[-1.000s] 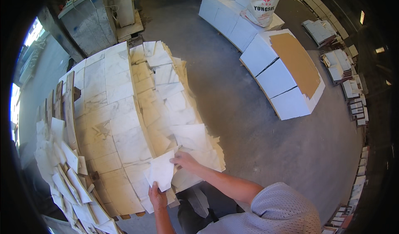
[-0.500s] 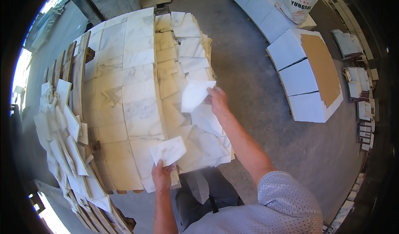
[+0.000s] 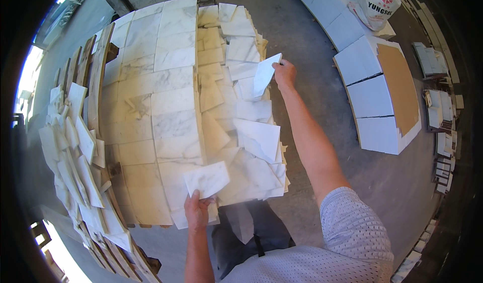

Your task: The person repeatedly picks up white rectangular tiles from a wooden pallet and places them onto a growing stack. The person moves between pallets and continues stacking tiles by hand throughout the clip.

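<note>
My left hand [image 3: 197, 210] grips the lower edge of a broken marble tile [image 3: 207, 178], white with faint grey veins, over the near end of the stack. With my arm stretched forward, my right hand [image 3: 285, 74] pinches another white tile piece [image 3: 266, 75] by its right corner. That piece is tilted and stands above the right edge of the pile. Beneath both hands lies a layer of irregular tile pieces [image 3: 251, 175], overlapping one another. To their left, rectangular marble tiles [image 3: 173, 112] are laid in rows on the same stack.
Wooden pallet boards [image 3: 100, 77] stick out along the stack's left side. Beyond them leans a heap of broken tile pieces [image 3: 75, 152]. White boxes [image 3: 370, 94] stand on the floor at right, with a white sack [image 3: 378, 6] behind them. Concrete floor [image 3: 317, 117] runs between.
My right hand has moved forward and right with its tile piece, which is now tilted more upright. My left hand still holds its tile nearly in place. The view has shifted slightly.
</note>
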Tool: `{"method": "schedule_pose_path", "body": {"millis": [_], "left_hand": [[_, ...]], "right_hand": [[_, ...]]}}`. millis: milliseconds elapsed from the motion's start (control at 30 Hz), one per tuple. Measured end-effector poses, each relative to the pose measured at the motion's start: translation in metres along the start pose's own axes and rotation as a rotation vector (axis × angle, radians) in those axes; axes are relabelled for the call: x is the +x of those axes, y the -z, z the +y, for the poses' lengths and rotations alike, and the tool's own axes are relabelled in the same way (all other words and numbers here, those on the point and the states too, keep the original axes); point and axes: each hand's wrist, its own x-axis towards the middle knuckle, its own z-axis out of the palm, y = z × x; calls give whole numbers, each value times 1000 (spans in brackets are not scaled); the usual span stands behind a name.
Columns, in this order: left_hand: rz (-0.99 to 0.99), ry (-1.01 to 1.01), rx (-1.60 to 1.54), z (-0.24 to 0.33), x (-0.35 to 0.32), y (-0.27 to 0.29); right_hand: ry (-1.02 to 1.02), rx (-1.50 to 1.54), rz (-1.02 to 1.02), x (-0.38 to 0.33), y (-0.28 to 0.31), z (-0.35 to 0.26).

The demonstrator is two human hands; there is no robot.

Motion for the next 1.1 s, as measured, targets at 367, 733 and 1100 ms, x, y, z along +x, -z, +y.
{"method": "schedule_pose_path", "body": {"millis": [367, 733, 1100], "left_hand": [[-44, 33, -5, 2, 1, 3], [-64, 32, -10, 3, 0, 3], [-12, -52, 352, 5, 0, 3]], "right_hand": [[404, -360, -70, -52, -47, -7], [-59, -635, -320, -52, -33, 24], [26, 73, -692, -207, 11, 4]]}}
